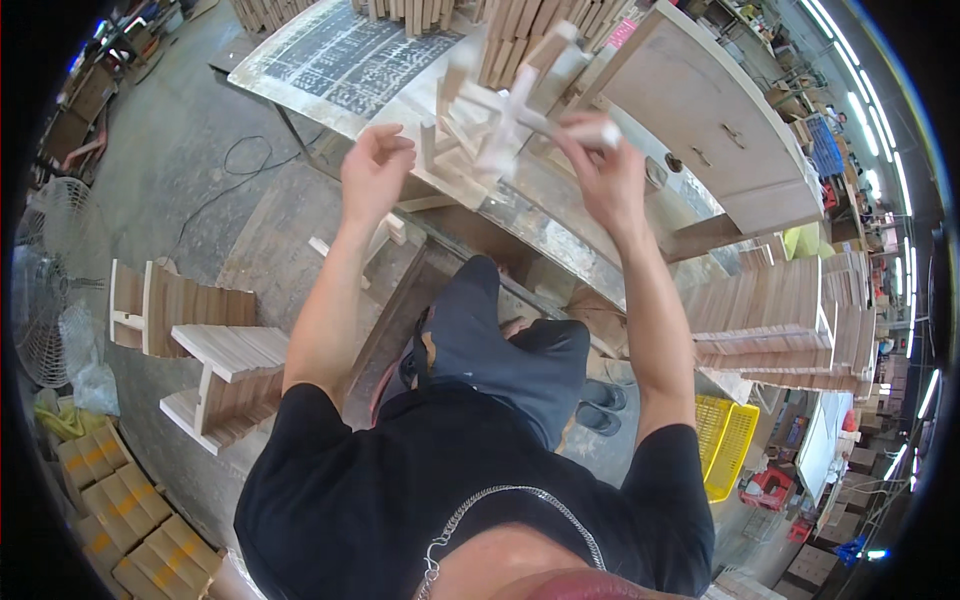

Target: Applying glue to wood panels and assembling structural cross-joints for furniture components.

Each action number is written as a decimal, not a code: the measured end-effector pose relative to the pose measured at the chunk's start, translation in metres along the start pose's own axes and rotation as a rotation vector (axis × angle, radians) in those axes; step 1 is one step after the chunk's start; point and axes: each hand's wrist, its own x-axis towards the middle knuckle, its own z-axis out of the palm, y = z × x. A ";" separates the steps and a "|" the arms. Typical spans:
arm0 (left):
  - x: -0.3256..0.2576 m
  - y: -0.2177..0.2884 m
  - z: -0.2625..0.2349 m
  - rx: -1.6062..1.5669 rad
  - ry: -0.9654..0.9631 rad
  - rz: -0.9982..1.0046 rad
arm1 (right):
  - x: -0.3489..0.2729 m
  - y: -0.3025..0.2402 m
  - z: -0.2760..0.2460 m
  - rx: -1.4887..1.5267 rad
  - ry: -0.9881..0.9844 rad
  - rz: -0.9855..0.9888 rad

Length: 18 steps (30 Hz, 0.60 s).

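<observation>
My right hand [610, 175] is raised over the bench, its fingers closed around one arm of a cross-shaped wooden frame [512, 122]. Motion smears the frame, so its joints are hard to make out. To the left of it, apart from the wood, my left hand [375, 178] hovers with fingers loosely curled and nothing visible in them. Below and behind the frame, pale wooden pieces [452, 160] lie on the workbench [545, 225]; some are partly covered by the blur.
Stacked wooden slats stand on the floor at left [235, 350] and at right [760, 310]. A large wooden panel [700, 110] leans at the bench's right. Behind lies a marked board table [350, 60]. Yellow crates [725, 445], cardboard boxes [130, 505] and a fan [60, 240] surround me.
</observation>
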 end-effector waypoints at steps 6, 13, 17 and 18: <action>0.014 -0.044 0.009 0.442 0.005 0.162 | 0.048 0.077 0.055 0.006 -0.195 0.316; 0.042 -0.067 -0.003 0.581 -0.076 0.143 | -0.008 0.109 0.105 -0.214 -0.232 0.274; 0.044 -0.077 0.003 0.595 -0.008 0.253 | -0.025 0.106 0.132 -0.245 -0.028 0.017; 0.043 -0.081 0.006 0.595 0.034 0.292 | -0.025 0.107 0.136 -0.248 -0.009 0.022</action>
